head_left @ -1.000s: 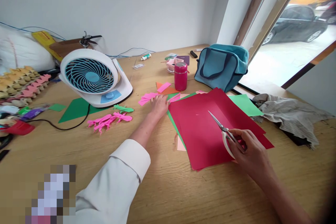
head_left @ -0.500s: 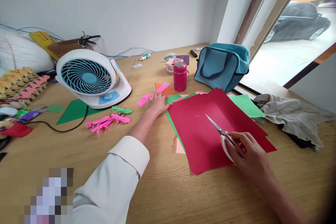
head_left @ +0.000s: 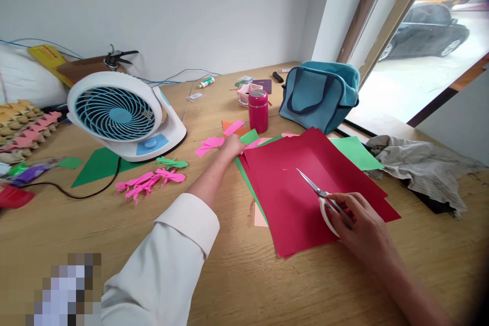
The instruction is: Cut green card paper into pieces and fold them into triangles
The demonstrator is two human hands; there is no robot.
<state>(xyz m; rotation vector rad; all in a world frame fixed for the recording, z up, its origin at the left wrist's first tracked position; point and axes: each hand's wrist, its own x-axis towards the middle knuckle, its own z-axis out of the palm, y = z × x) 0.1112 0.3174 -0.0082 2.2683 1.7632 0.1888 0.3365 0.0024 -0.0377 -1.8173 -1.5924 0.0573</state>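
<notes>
My right hand (head_left: 361,226) is closed round the white handles of a pair of scissors (head_left: 319,194), whose blades lie closed over a stack of dark red paper sheets (head_left: 301,183) on the wooden table (head_left: 237,275). My left hand (head_left: 231,145), in a white sleeve, reaches to the stack's far left corner. Its fingers pinch the corner of a green sheet (head_left: 249,137), which is lifted a little. Pink paper scraps (head_left: 208,145) lie just left of that hand.
A white and blue desk fan (head_left: 122,114) stands at the left with its black cord trailing. A pink flask (head_left: 258,110) and a blue bag (head_left: 319,94) stand behind the paper. Pink cut-outs (head_left: 148,181), a green sheet (head_left: 353,153) and a crumpled cloth (head_left: 420,165) lie around.
My left hand has slid right off the pink scraps and taken hold of the green sheet's corner, lifting it. My right hand with the scissors has barely moved.
</notes>
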